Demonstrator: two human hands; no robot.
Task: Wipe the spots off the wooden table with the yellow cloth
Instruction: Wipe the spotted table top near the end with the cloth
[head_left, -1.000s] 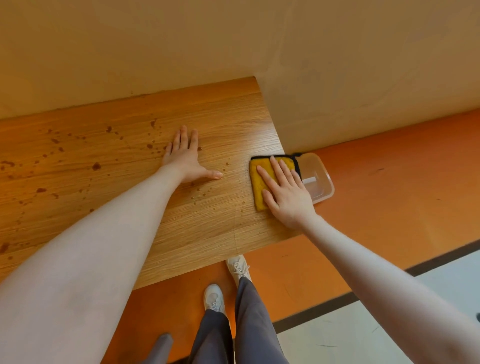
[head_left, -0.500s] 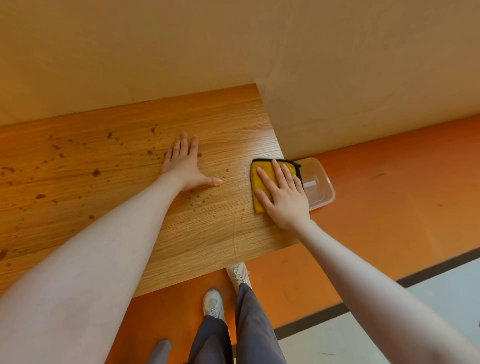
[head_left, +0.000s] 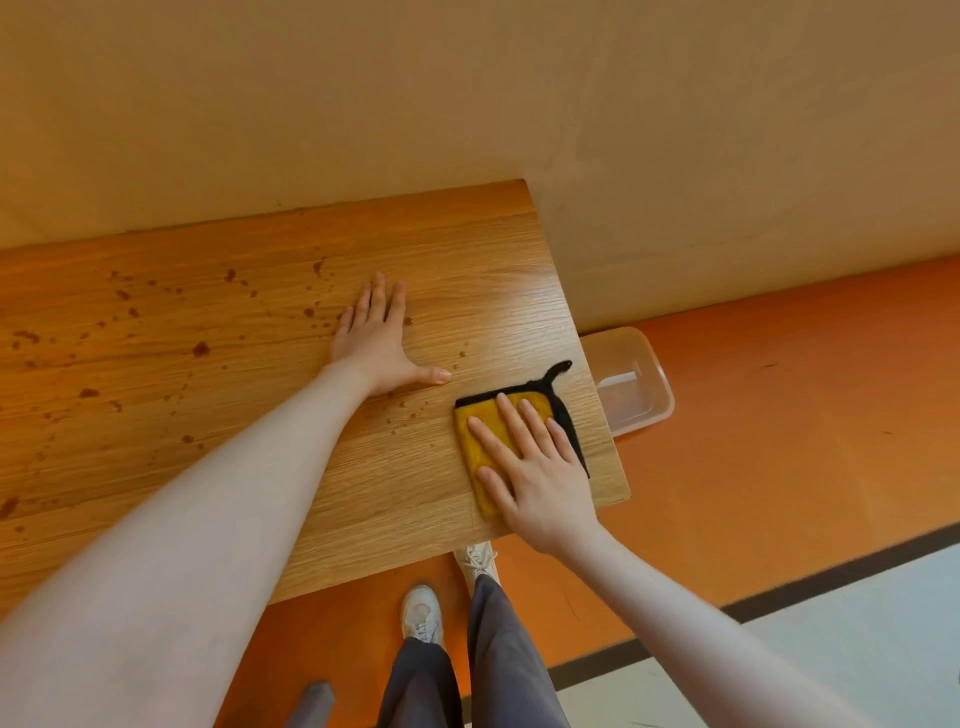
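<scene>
The wooden table (head_left: 467, 270) runs along the wall, its right end in the middle of the view. Brown spots (head_left: 200, 349) are scattered over its left and middle parts, with small droplets (head_left: 410, 413) between my hands. The yellow cloth (head_left: 480, 441), folded and edged in black, lies flat near the table's right end. My right hand (head_left: 535, 467) presses flat on it, fingers spread. My left hand (head_left: 374, 338) rests palm down on the bare wood, to the left of the cloth and apart from it, holding nothing.
A clear plastic container (head_left: 631, 384) sits on the orange floor just beyond the table's right end. A beige wall (head_left: 467, 104) backs the table. My feet in white shoes (head_left: 423, 613) stand at the table's near edge.
My right hand has slid the cloth toward me and slightly left, away from the right end. The cloth's black loop now shows. My left hand has stayed put.
</scene>
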